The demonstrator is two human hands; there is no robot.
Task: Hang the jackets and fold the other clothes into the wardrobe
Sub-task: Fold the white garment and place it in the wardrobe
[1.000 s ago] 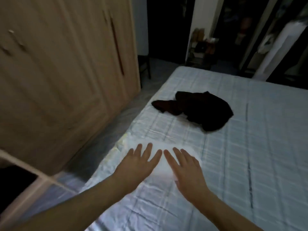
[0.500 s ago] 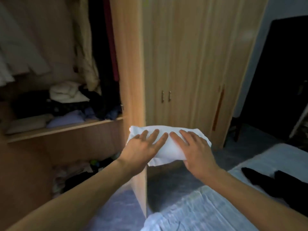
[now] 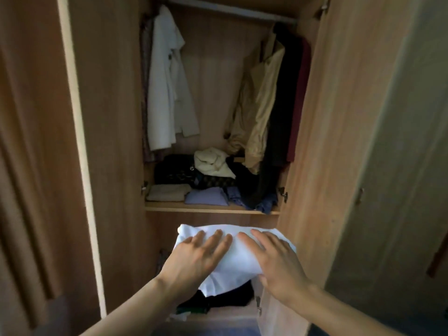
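Folded white cloth (image 3: 236, 263), soft, light and limp, hangs before the open wardrobe (image 3: 327, 141) just below its shelf (image 3: 206, 209), pinched by my left hand (image 3: 198, 260) and right hand (image 3: 278, 265), fingers spread on top, thumbs seemingly tucked beneath, supporting the folds.

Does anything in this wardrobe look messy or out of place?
On the shelf, a cream garment lies crumpled atop the dark pile, and a blue garment at the right spills over the front edge. The held white cloth looks neatly folded.
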